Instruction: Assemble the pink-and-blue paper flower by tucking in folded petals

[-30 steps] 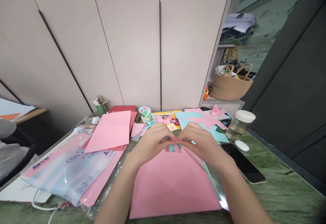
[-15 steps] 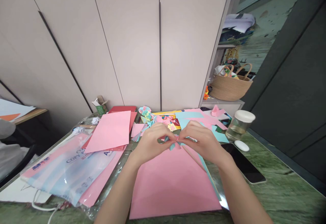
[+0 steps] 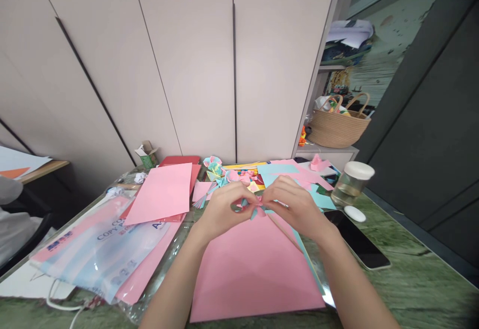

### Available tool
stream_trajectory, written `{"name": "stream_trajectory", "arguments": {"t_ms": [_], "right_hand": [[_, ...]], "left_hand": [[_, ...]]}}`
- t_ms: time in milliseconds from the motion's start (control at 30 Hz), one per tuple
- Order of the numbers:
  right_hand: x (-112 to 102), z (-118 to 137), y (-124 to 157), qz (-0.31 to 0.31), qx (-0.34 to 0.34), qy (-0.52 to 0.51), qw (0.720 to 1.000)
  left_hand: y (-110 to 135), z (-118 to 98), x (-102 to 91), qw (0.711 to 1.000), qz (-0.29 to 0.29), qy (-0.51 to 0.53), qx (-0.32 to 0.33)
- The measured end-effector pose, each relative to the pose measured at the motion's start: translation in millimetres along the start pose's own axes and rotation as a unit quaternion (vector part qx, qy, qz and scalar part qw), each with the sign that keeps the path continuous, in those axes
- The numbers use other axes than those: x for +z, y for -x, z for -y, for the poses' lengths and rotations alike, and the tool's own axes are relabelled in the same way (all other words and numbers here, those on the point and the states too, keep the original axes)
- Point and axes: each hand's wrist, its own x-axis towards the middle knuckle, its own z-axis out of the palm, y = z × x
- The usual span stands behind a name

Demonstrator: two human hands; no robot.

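Observation:
My left hand [image 3: 229, 204] and my right hand [image 3: 291, 202] meet over a large pink paper sheet [image 3: 254, 274]. Thumb and finger of each are pinched on a small folded paper flower [image 3: 259, 211] in pink and light blue, largely hidden by the fingertips. A thin wooden stick [image 3: 284, 233] slants from just below the flower toward the lower right; whether it is joined to the flower I cannot tell. Beyond my hands lie finished-looking paper flowers [image 3: 214, 166] in pink, blue and yellow.
Pink sheets [image 3: 162, 194] and a plastic copy-paper bag [image 3: 101, 249] lie on the left. Blue paper [image 3: 279, 169] is at the back. On the right are a phone [image 3: 359, 242], a lidded jar [image 3: 352, 184] and a white disc [image 3: 355, 214]. A woven basket [image 3: 339, 128] stands on the shelf.
My fingertips have shifted slightly on the paper flower, and a little more of its pink top shows between them. Everything else stays in place.

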Motion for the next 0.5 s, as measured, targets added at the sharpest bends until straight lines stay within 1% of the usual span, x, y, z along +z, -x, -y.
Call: {"name": "stream_trajectory", "arguments": {"t_ms": [67, 167, 267, 367, 500], "right_hand": [[-0.3, 2.6, -1.0, 0.004, 0.02, -0.02, 1.0], [-0.3, 5.1, -2.5, 0.017, 0.077, -0.052, 0.996], [1.2, 4.1, -3.1, 0.015, 0.123, -0.077, 0.989], [3.0, 1.1, -3.0, 0.01, 0.13, -0.084, 0.988], [4.3, -1.0, -2.7, 0.006, 0.114, -0.081, 0.99]], "left_hand": [[-0.3, 0.4, 0.2, 1.0, 0.006, 0.015, -0.007], [-1.0, 1.1, 1.1, 0.999, 0.015, 0.037, -0.023], [-1.9, 1.6, 2.4, 0.999, 0.016, 0.036, -0.034], [-2.4, 1.9, 3.2, 0.999, 0.02, 0.027, -0.042], [-1.5, 4.1, 4.6, 0.998, 0.024, 0.032, -0.047]]}}
